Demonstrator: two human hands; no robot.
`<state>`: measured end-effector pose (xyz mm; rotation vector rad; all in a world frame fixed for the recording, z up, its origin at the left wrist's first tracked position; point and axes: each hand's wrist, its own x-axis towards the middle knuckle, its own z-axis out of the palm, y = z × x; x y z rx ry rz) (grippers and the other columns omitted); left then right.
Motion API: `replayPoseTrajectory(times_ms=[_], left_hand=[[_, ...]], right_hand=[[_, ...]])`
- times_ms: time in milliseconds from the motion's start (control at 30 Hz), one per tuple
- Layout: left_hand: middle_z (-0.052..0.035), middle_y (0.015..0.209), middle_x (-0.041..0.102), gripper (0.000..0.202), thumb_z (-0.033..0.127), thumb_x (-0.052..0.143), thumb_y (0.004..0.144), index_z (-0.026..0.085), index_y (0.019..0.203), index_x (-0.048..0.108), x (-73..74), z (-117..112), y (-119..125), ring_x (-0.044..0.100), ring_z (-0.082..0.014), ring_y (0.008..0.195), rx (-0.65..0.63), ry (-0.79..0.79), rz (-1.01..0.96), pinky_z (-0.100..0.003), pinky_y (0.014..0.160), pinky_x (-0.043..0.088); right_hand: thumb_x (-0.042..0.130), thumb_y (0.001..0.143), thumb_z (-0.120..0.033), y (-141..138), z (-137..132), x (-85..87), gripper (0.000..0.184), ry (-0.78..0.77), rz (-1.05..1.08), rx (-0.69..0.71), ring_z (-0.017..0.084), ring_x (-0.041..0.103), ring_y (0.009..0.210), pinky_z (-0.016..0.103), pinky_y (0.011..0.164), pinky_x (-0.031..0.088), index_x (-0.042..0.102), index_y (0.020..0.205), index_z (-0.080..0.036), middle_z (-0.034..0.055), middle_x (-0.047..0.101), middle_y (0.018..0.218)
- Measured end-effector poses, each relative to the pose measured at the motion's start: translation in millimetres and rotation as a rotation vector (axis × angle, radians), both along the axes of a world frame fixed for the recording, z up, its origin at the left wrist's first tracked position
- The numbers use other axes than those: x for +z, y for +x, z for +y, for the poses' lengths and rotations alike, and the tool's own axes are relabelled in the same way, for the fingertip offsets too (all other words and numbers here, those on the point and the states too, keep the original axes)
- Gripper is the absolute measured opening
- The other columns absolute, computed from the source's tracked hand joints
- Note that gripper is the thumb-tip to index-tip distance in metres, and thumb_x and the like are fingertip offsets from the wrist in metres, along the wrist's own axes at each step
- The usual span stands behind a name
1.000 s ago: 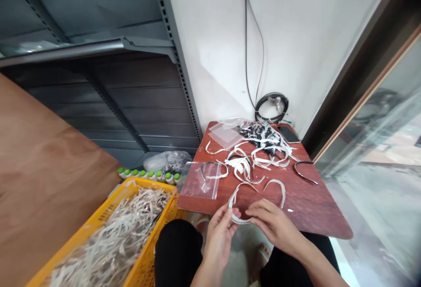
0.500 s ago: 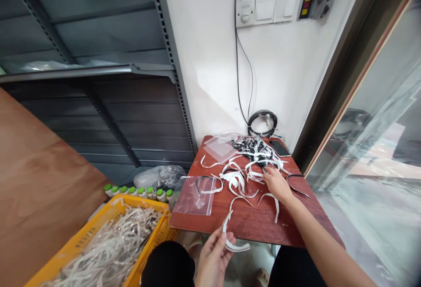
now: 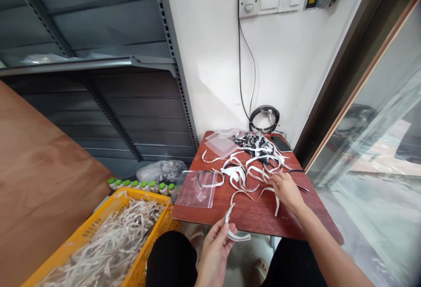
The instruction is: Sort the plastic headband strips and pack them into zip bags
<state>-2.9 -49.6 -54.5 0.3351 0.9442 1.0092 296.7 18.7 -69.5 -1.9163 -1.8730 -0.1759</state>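
My left hand is in front of the table's near edge, thumb and fingers closed on a curved white headband, whose two ends stick out past the fingers. Over the right part of the red-brown table is my right hand, fingers curled together beside loose white bands. What its fingertips grip, if anything, is too small to tell. Another white curved band lies just left of that wrist. A thin curved band rests beyond my left hand. Behind them is a tangled black-and-white pile.
A clear zip bag lies at the table's left, and more clear plastic behind. A phone sits at the back right, near a coiled black cable. On the floor, a yellow crate holds many white bands, beside green-capped bottles.
My right hand has drawn back slightly to the right from the pile, its fingers more curled. My left hand keeps its grip on the headband. The whole view has shifted a little.
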Motion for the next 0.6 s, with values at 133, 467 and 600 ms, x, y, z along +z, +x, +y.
replayPoseTrajectory(times_ms=[133,467,600], left_hand=[[-0.013,0.091,0.071,0.035,0.024,0.076,0.066,0.014,0.097,0.064,1.1,-5,4,0.067,-0.0196,0.084,-0.008,0.002,-0.014,-0.029,0.078,0.051],[-0.0125,0.089,0.071,0.041,0.028,0.078,0.064,0.014,0.1,0.065,-8.4,-9,-11,0.067,-0.0207,0.084,0.024,-0.015,0.02,-0.028,0.076,0.05],[-0.0126,0.092,0.071,0.038,0.028,0.076,0.066,0.014,0.099,0.065,-6.4,-8,-14,0.067,-0.0203,0.085,0.033,-0.013,0.013,-0.028,0.076,0.05]], right_hand=[[0.047,0.09,-0.025,-43,19,6.5,0.02,-0.071,0.038,0.024,0.02,0.054,0.092,0.028,0.084,0.04,0.066,0.087,-0.02,0.0059,0.063,0.09],[0.049,0.085,-0.042,-85,45,5.6,0.03,-0.338,0.137,-0.221,0.027,0.065,0.076,0.034,0.065,0.045,0.068,0.079,-0.019,0.0125,0.068,0.079],[0.049,0.082,-0.034,-72,42,6.5,0.026,-0.387,0.158,-0.286,0.028,0.065,0.076,0.035,0.064,0.046,0.068,0.076,-0.019,0.0132,0.068,0.078]])
